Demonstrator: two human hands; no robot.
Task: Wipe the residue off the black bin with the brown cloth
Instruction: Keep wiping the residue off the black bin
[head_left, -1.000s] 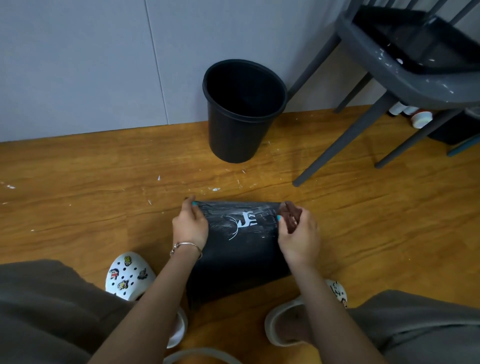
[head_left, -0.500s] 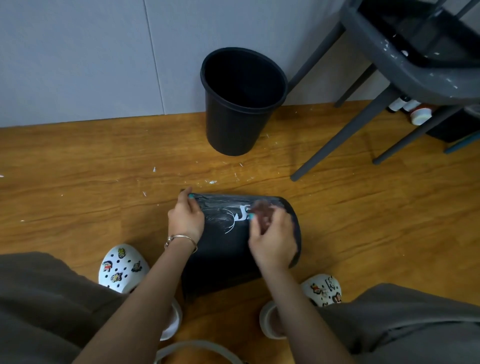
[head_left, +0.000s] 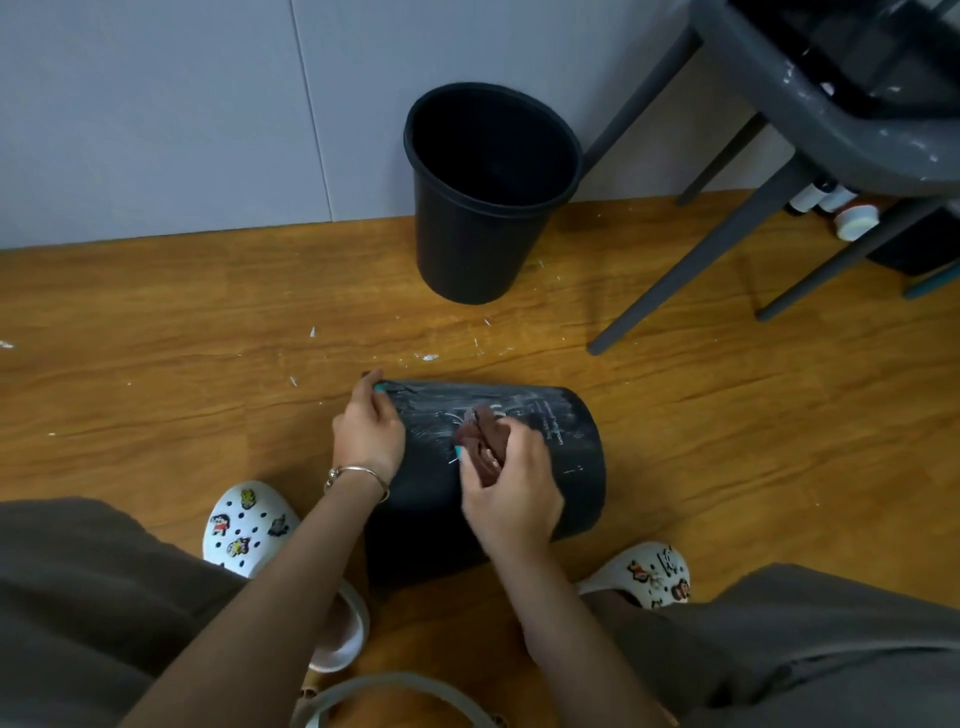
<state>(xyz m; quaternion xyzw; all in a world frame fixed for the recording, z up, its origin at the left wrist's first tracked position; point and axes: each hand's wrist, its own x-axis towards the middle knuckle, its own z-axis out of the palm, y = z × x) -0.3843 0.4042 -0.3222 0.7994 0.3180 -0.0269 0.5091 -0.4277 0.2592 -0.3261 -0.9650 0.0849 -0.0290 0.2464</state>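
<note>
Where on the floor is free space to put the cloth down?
Bare floor lies left of the upright bin, and right of the lying bin below the chair legs. Crowded between the shoes.

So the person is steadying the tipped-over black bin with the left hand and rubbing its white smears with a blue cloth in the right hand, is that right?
Almost. The cloth is not blue: the head view shows a brown cloth bunched in the right hand, pressed on the white residue. The rest holds: the black bin lies on its side on the floor, and the left hand steadies it at its far left edge.
</note>
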